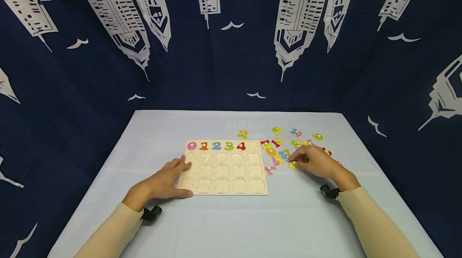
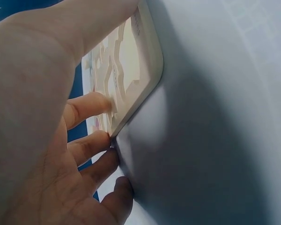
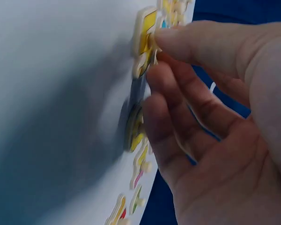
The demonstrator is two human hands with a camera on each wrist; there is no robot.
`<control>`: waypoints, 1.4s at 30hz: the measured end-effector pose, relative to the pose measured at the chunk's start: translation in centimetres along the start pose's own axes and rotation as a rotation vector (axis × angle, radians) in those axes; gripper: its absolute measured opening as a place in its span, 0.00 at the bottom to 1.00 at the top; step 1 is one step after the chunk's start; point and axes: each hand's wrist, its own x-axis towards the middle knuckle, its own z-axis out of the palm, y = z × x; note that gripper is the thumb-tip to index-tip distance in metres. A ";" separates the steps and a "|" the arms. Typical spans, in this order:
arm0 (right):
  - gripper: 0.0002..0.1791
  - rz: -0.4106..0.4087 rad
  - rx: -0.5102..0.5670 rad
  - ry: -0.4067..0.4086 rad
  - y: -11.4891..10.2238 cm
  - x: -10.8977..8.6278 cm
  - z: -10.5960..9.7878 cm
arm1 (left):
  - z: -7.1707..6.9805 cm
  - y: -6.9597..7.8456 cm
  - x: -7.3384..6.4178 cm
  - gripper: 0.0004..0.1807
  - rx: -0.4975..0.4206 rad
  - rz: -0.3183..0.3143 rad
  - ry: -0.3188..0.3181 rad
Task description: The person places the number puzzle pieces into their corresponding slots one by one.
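Note:
A wooden number puzzle board (image 1: 221, 171) lies flat on the table, with a pink 0, red 1, blue 2, green 3 and red 4 in its top row; its other recesses are bare. My left hand (image 1: 162, 180) rests at the board's left side, thumb along the near corner and fingertips on the left edge (image 2: 152, 61). To the right of the board, my right hand (image 1: 317, 164) pinches the small knob of a yellow number piece (image 3: 147, 28) between thumb and fingers. Which number it bears cannot be read.
Loose number pieces lie right of the board, among them a pink one (image 1: 269, 170), a blue one (image 1: 284, 154) and a green one (image 1: 318, 137). Another piece (image 1: 243, 134) lies behind the board. A dark patterned cloth (image 1: 213, 69) hangs beyond the white table (image 1: 231, 226).

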 end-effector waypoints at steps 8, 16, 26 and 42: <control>0.10 -0.017 -0.034 -0.006 0.5 -0.6 0.1 | 0.1 -0.2 -0.1 0.61 -0.005 0.012 0.011; 0.03 -0.005 -0.007 0.013 0.4 -0.3 0.5 | 0.2 -0.3 -0.2 0.61 -0.018 0.013 0.013; 0.08 -0.032 0.034 0.171 -1.9 1.9 1.3 | 0.2 -0.3 -0.1 0.62 -0.032 0.014 0.009; 0.03 -0.012 0.044 0.151 -6.7 9.8 5.1 | 0.4 -0.5 -0.1 0.63 -0.048 0.014 0.012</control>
